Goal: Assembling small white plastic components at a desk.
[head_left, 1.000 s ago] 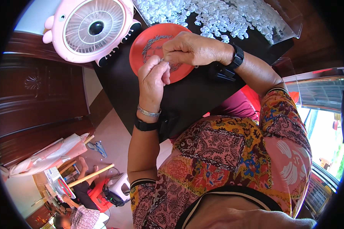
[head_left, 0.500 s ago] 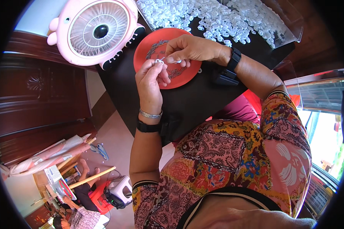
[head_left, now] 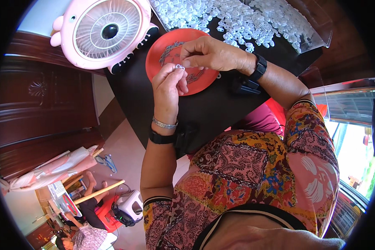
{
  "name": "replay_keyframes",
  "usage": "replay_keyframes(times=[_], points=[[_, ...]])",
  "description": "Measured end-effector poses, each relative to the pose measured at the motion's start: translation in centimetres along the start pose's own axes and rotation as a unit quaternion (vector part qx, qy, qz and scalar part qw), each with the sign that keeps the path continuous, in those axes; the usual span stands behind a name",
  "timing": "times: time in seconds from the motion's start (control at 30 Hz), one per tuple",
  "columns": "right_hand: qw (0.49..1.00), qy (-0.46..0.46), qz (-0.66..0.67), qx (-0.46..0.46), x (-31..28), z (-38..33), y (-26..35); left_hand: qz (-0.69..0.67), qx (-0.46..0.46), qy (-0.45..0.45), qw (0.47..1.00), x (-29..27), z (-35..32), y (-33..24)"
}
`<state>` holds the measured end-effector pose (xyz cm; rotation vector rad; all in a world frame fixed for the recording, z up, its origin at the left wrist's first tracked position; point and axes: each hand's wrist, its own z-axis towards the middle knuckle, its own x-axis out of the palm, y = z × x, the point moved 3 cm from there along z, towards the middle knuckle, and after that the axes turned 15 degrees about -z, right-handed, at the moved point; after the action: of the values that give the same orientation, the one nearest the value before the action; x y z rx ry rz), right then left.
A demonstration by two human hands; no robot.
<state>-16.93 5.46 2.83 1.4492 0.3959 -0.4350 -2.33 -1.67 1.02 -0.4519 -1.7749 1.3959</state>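
Observation:
Between the thumb and forefinger of my left hand is a small white plastic piece with holes, held above a red plate. My right hand is closed in a pinch, its thumb and fingertip right up against that piece. Whatever lies between the right fingertips is too small or hidden to make out. Many small grey metal pins lie in a ring on the plate, partly covered by my hands.
A heap of white oval plastic pieces covers the table's far side, beside a clear bin. At the left stands a pink fan on the dark table. Beyond, low on the left, another person sits near a red stool.
My left hand has shifted slightly right with the white piece. The right fingertips have closed in on it, and the thin bit seen between the hands before is hidden.

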Motion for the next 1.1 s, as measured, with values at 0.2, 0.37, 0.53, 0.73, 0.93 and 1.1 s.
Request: replay_keyframes(times=[0.2, 0.37, 0.53, 0.73, 0.93, 1.1], points=[[0.989, -0.029, -0.112, -0.093, -0.1, -0.2, 0.6, 0.019, -0.007, 0.025, 0.999, 0.1, -0.3, 0.1], [0.987, 0.005, -0.145, -0.062, -0.2, -0.4, 0.6, 0.09, -0.003, 0.017, 0.996, 0.6, -0.4, -0.2], [0.992, 0.045, -0.119, -0.018, -0.1, -0.2, 0.2, 0.134, -0.045, 0.062, 0.988, -0.3, 0.0, -0.7], [0.999, 0.007, -0.038, 0.009, -0.7, 0.2, -0.4, 0.064, -0.007, 0.013, 0.998, -0.2, 0.0, -0.9], [0.993, 0.015, 0.098, 0.069, -0.7, 0.5, -2.0, -0.022, 0.025, -0.036, 0.999, -1.5, 0.3, -0.7], [0.988, -0.006, 0.144, 0.062, 0.0, 0.5, -1.3, -0.119, -0.022, -0.003, 0.993, -1.4, 0.5, 0.1]])
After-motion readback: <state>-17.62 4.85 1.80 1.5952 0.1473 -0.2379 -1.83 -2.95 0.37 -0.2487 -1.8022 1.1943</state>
